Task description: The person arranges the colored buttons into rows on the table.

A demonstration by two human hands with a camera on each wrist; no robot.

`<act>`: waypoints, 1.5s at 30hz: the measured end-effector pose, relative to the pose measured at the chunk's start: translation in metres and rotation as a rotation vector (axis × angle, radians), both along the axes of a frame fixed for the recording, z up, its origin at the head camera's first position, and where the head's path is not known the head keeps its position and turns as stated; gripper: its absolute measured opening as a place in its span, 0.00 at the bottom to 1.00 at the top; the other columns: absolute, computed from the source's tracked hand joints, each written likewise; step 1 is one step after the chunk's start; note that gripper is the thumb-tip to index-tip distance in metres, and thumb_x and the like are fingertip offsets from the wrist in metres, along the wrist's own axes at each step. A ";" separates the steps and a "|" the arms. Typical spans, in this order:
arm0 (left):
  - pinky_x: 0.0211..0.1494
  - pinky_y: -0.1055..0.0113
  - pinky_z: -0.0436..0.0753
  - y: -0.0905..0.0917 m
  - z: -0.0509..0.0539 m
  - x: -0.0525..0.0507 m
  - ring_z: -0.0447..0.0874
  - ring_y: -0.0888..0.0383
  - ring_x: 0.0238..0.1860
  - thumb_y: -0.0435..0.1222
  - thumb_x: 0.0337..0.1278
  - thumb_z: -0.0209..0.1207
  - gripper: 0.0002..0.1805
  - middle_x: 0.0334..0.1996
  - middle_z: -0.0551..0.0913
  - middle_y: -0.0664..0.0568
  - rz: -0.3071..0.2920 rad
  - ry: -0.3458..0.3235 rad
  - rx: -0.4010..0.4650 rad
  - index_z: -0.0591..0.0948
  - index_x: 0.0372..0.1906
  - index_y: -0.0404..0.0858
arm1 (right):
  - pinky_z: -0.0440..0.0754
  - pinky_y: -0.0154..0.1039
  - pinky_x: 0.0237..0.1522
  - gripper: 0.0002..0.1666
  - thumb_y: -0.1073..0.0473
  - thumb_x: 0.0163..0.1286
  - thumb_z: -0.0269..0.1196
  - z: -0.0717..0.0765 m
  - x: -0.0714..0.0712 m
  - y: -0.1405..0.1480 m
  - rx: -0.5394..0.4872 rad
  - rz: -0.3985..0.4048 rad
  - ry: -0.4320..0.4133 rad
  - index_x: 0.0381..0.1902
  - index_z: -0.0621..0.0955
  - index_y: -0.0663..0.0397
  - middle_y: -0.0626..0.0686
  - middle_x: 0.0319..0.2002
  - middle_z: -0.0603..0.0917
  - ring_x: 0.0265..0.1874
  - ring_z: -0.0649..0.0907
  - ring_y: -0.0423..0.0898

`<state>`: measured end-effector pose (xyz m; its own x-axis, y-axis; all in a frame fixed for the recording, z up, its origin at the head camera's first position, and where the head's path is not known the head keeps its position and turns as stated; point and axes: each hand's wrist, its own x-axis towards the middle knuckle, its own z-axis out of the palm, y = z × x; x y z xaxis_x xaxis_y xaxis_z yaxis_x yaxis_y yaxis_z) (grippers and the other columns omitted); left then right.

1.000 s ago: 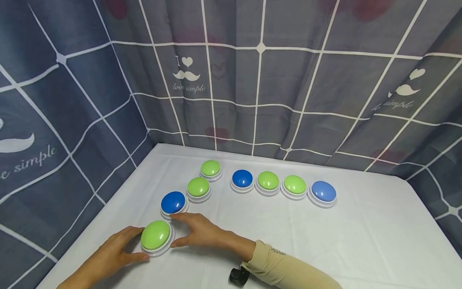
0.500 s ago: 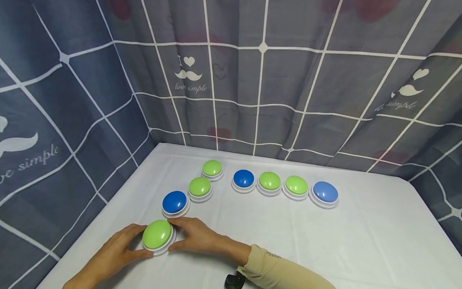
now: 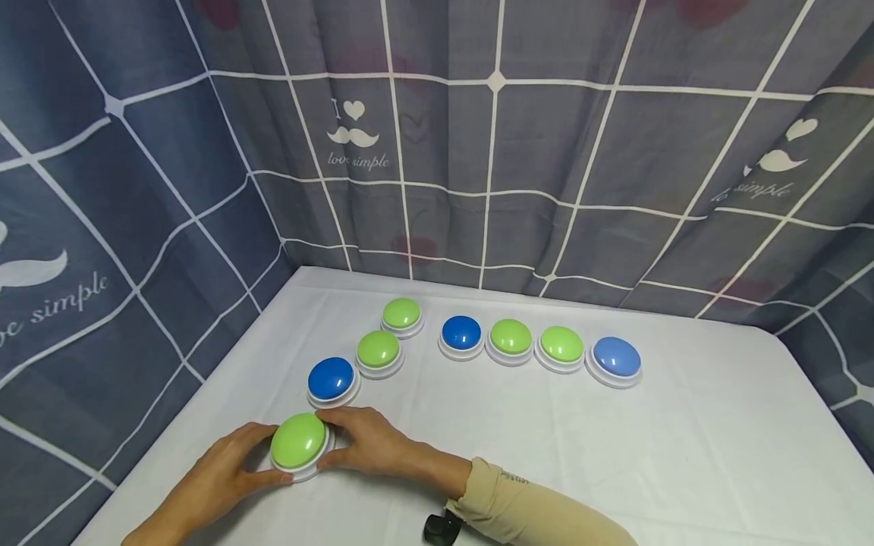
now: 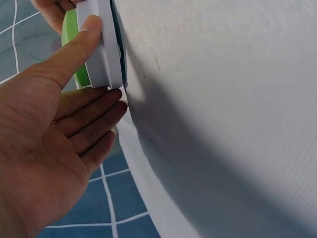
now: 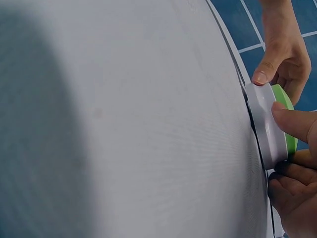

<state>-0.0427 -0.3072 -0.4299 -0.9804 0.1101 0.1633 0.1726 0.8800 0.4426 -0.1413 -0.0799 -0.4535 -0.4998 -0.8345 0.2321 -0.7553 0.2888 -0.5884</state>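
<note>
Both hands on the green-domed push button (image 3: 298,441) at the near-left of the table; left hand (image 3: 212,474) at its 8 o'clock, pinching the white base (image 4: 105,62) between thumb and fingers; right hand (image 3: 372,444) at 3 o'clock, same pinch from the other side, thumb by the dome edge in the right wrist view; can't tell if the base sits flat on the cloth; dark-blue button (image 3: 331,379) just beside it at 1 o'clock; past that, on roughly the same line, middle green button (image 3: 378,349), then far green button (image 3: 401,313); second row out at 2 o'clock, left to right: royal-blue button (image 3: 461,333), two green buttons (image 3: 510,337) side by side, light-blue button (image 3: 617,356) at the end; beige sleeve (image 3: 546,508) between 3 and 4 o'clock; black object (image 3: 441,529) at 4, under the cuff, identity unclear; white tablecloth (image 3: 519,440) under everything; grey checked curtain (image 3: 444,152) from 10 round to 2.
</note>
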 end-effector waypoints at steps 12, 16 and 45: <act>0.52 0.43 0.79 0.003 0.010 0.000 0.82 0.46 0.51 0.58 0.33 0.76 0.39 0.44 0.83 0.57 0.015 -0.014 0.017 0.83 0.50 0.38 | 0.66 0.28 0.63 0.37 0.49 0.63 0.71 0.004 -0.001 0.003 -0.034 0.014 0.029 0.67 0.74 0.53 0.47 0.62 0.79 0.62 0.73 0.35; 0.53 0.39 0.78 0.008 0.016 -0.002 0.81 0.44 0.53 0.61 0.34 0.74 0.40 0.45 0.84 0.55 0.034 -0.057 0.032 0.83 0.51 0.37 | 0.67 0.29 0.63 0.38 0.48 0.63 0.71 0.006 0.000 0.006 -0.051 -0.005 0.035 0.68 0.74 0.53 0.47 0.63 0.78 0.62 0.74 0.35; 0.49 0.54 0.82 0.091 0.022 -0.077 0.82 0.54 0.48 0.52 0.34 0.79 0.35 0.46 0.84 0.53 -0.258 0.156 -0.030 0.83 0.52 0.40 | 0.70 0.42 0.65 0.37 0.57 0.61 0.73 0.009 -0.034 0.111 -0.242 -0.146 -0.161 0.67 0.75 0.54 0.50 0.64 0.77 0.65 0.74 0.46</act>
<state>-0.1198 -0.2165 -0.4075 -0.8828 0.3592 0.3028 0.4559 0.8108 0.3672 -0.1756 0.0307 -0.4447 -0.6567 -0.6812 0.3236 -0.6079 0.2242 -0.7617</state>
